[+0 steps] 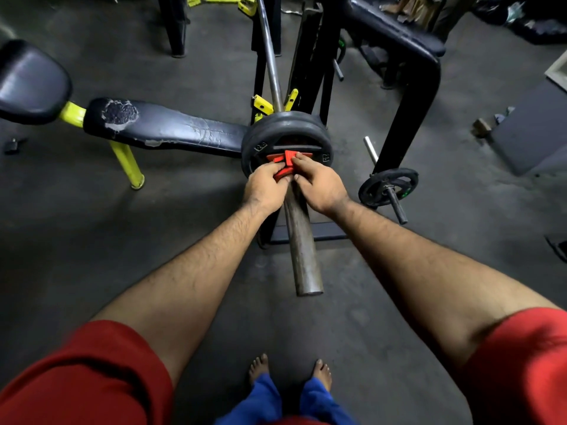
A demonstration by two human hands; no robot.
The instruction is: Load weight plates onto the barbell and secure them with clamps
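A barbell rests on a rack, its thick sleeve [303, 256] pointing toward me and its thin chrome shaft [270, 56] running away. Black weight plates [285, 130] sit stacked on the sleeve. A red clamp [283, 162] is on the sleeve right against the outer plate. My left hand [267, 187] grips the clamp's left side. On the clamp's right side, the fingers of my right hand [319, 182] press its lever. Both hands cover much of the clamp.
A worn black bench [171, 127] with yellow legs stretches left of the plates. A short bar with a small black plate [388, 187] lies on the floor at the right, beside a black rack frame [411, 96]. My bare feet [288, 372] stand below the sleeve's end.
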